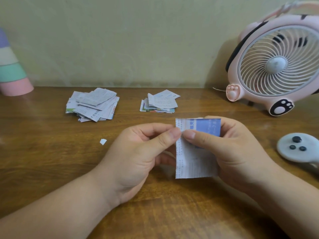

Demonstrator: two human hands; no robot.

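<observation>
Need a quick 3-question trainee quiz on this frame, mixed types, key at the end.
1. True or false: the left hand and the right hand both pinch the paper slip.
2. What stands at the far right of the table? A) a kettle B) a pink fan C) a lamp
3. What small thing lies on the wood to the left of the left hand?

Key:
1. True
2. B
3. A small white scrap
</observation>
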